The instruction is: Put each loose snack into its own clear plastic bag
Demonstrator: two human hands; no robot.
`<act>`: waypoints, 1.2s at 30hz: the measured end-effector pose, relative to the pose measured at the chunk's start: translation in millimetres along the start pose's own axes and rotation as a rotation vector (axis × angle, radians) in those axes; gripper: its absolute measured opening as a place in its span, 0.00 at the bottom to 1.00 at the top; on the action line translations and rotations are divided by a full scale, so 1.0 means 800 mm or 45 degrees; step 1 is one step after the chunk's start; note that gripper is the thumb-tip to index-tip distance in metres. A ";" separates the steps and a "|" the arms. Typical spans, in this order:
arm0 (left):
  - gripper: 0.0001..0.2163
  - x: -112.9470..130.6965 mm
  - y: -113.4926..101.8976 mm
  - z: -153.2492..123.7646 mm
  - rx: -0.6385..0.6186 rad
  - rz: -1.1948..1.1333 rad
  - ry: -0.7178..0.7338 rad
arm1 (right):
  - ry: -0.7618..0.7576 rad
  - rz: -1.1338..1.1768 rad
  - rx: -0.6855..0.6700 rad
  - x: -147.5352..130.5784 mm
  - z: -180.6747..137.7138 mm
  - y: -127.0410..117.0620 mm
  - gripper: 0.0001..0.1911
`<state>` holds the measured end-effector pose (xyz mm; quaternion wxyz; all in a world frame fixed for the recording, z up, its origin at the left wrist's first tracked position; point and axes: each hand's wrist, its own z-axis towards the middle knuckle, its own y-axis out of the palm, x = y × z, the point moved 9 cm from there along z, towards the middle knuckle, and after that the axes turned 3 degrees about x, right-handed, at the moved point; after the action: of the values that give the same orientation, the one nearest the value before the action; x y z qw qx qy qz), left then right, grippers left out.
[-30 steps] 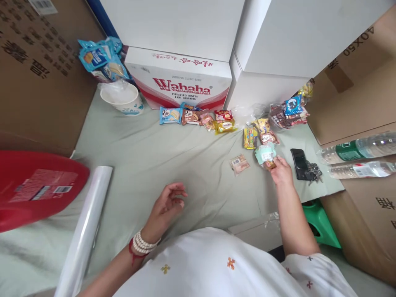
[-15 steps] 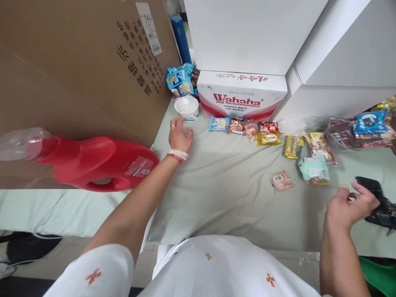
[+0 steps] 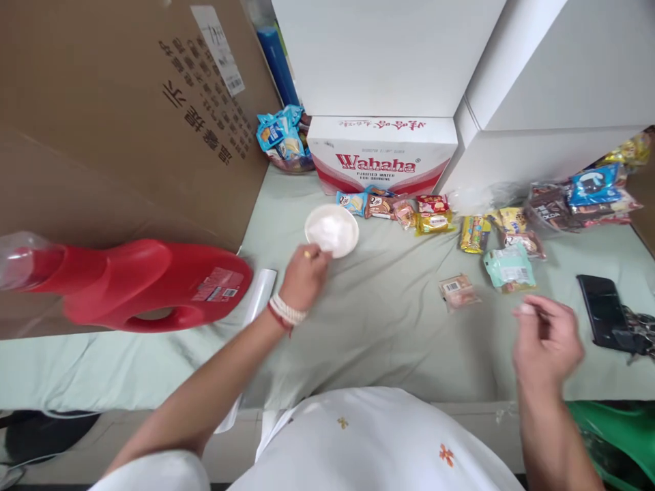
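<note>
My left hand (image 3: 306, 278), with a beaded bracelet at its wrist, pinches the near rim of a white paper bowl (image 3: 332, 230). The bowl tilts toward me, and its pale inside shows. My right hand (image 3: 546, 341) hovers over the cloth on the right, fingers loosely curled and a gap between thumb and fingers, nothing in it. Closest to it are a mint-green snack packet (image 3: 510, 268) and a small clear-wrapped snack (image 3: 458, 292). A black phone (image 3: 602, 307) with keys (image 3: 639, 331) lies to its right.
Several wrapped snacks (image 3: 381, 206) line the front of the Wahaha carton (image 3: 383, 153). Blue snack packs (image 3: 280, 136) sit at its left. A red detergent jug (image 3: 158, 283) lies against a large cardboard box (image 3: 117, 136). White cabinets (image 3: 389, 54) stand behind. Pale green cloth (image 3: 379, 327) covers the table.
My left hand has taken hold of the bowl and drawn it toward me and to the right, away from the blue snack packs. My right hand has moved left, off the phone.
</note>
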<state>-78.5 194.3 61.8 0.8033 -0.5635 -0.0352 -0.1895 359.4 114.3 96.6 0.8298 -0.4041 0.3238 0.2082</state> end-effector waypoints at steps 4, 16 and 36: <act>0.16 0.121 0.004 -0.101 -0.029 -0.136 0.309 | -0.582 0.272 -0.588 -0.151 -0.017 0.103 0.15; 0.19 0.155 0.008 -0.147 0.124 -0.402 0.121 | -0.919 -0.579 -1.778 -0.189 -0.116 0.272 0.19; 0.10 0.153 0.005 -0.120 -0.063 -0.687 0.112 | 0.386 0.349 -0.341 0.058 0.256 0.142 0.13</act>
<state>21.1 75.1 56.2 0.7106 -0.5444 -0.1445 -0.4216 398.8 349.6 98.1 0.6746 -0.4895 0.4658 0.2971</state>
